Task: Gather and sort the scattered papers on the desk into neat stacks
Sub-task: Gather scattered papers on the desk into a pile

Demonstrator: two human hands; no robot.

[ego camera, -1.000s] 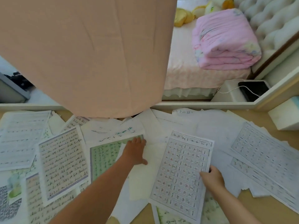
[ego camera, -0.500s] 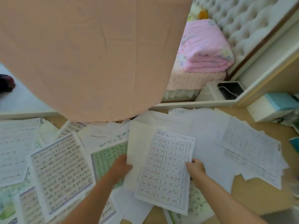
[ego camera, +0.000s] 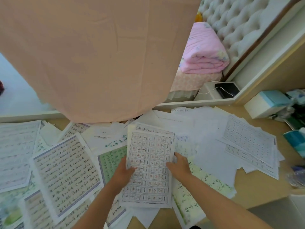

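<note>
1. Covering most of the wooden desk, loose papers overlap one another, too many to count.
2. One peach cloth hangs over the desk's back edge. Beyond it are one tufted headboard and one folded pink quilt.
3. Two hands hold one grid sheet over the desk's middle. The left hand and right hand each pinch a side edge, thumb on top and fingers behind.

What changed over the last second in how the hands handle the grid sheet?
The left hand moved off the green sheet and took a grip on the left edge of the grid sheet, which turned from slanted to straight. The right hand kept its grip on the right edge. The lined sheet stayed put.
</note>
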